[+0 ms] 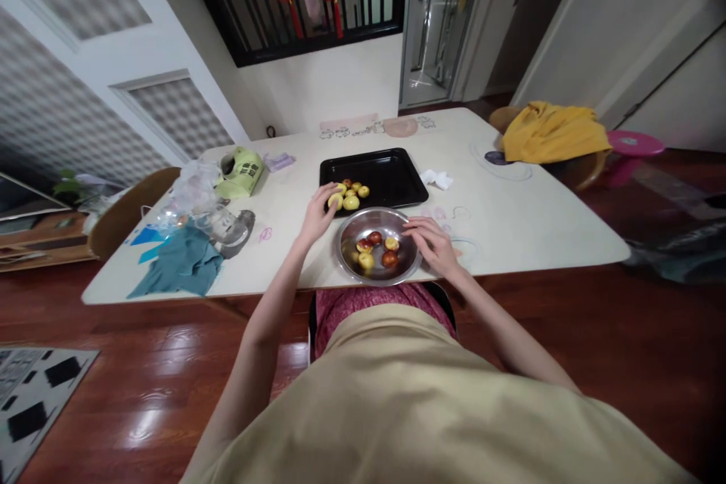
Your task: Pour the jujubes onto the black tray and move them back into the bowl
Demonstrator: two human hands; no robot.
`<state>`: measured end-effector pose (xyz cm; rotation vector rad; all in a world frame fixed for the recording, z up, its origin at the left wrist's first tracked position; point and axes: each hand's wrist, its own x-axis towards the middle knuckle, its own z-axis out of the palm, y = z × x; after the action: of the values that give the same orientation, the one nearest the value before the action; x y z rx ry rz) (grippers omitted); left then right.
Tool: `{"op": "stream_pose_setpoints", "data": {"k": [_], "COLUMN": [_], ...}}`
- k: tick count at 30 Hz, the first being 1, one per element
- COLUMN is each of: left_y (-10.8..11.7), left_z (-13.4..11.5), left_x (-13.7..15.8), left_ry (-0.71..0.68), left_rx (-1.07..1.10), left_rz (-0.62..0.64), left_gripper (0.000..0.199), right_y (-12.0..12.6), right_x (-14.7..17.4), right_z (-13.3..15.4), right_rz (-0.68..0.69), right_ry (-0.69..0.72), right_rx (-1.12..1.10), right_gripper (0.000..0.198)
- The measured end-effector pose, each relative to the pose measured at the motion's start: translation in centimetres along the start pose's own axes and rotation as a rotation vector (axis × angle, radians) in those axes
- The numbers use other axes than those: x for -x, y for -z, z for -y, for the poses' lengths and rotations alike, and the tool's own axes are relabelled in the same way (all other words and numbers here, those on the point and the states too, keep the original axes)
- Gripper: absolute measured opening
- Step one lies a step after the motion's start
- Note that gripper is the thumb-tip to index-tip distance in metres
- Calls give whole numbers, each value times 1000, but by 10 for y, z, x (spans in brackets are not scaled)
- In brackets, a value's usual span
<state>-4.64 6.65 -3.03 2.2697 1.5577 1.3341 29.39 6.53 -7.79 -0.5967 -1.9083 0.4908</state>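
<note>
My left hand [321, 210] is at the near left corner of a black baking tray [386, 170], its fingers closed around a round yellow fruit-like piece [336, 201]. Beside it in the tray lie several more yellow pieces [351, 202], some with brownish patches. In front of me a steel bowl [347, 257] stands near the table edge, holding several round pieces, some yellow, some red-brown [389, 259]. Over the bowl's right rim, my right hand [432, 243] has its fingers stretched and apart, with nothing seen between them. Its thumb is hard to make out.
On the white table [522, 227], a crumpled white tissue [438, 180] lies right of the tray. To the left are a teal cloth [184, 261], plastic bags [193, 193] and a green package [243, 172]. A yellow cloth [553, 132] drapes a chair at right.
</note>
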Motion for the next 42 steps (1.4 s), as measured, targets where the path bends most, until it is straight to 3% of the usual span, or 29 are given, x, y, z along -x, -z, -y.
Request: {"op": "stream_pose_setpoints", "data": {"k": [4,9,15,25,30,36,42], "left_y": [-5,-26,-38,-46,-48,-36,-17], "left_z": [24,33,35,37,35,25,-20], "left_x": [-53,-95,-111,-122,-124,-114,-70], "left_ry": [60,276,341,408,403,305,37], "left_rx": [-158,-403,-495,-576,-562,-503,-98], "left_rz": [125,350,425,476,447,293,67], "left_gripper": [31,32,25,37,34,32,30], "right_y": [-6,-7,-8,-11,-10,-10,-9], "right_x": [1,0,-1,-1,-1,-1,-2], "right_z": [-1,0,2,3,3,4,7], "right_rz": [-32,-33,-45,-56,-43,-38,-86], "right_ry": [20,22,64,57,59,58,88], "right_rx": [-12,15,23,23,28,33,50], "right_gripper": [34,36,36,39,40,40,34]}}
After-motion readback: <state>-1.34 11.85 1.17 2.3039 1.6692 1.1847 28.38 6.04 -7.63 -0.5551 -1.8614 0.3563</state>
